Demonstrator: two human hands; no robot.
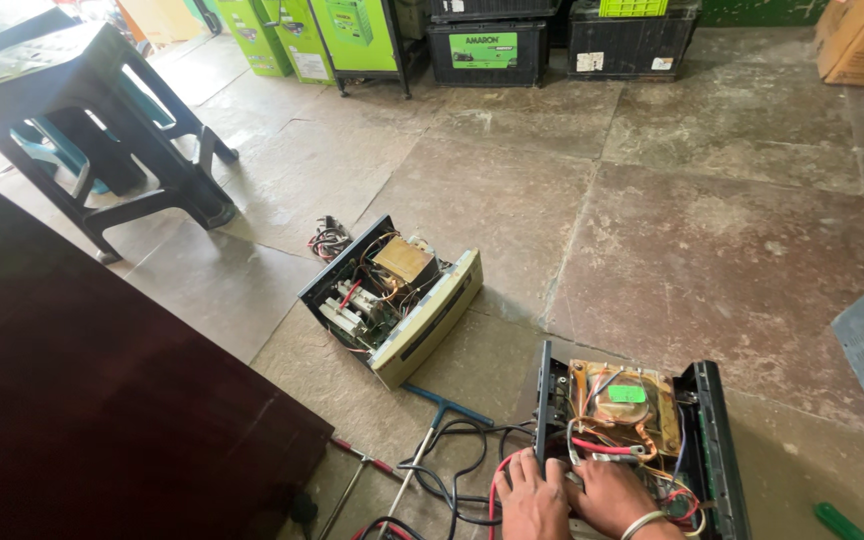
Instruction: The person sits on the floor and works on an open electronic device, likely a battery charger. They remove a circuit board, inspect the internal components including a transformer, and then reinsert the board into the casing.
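**Both hands inside an opened power unit on the floor**

The left hand (534, 500) lies flat, fingers spread, on the near edge of the open black unit (642, 440), beside its upright end panel; it closes on nothing that I can see. The right hand (607, 497), a bangle at the wrist, reaches among the red wires (602, 447) with fingers curled, but whether it pinches anything is hidden. The unit sits on the stone floor (712, 230) at the bottom of the view. Its copper-wound transformer (624, 400) suggests real weight, so it likely wants lifting by the rigid metal case walls, never by the soft wiring or the fragile board. A second opened unit (392, 295) lies well apart to the left, with a blue-handled T-wrench (442, 410) between them, and a dark plastic stool (82, 110) stands farther off
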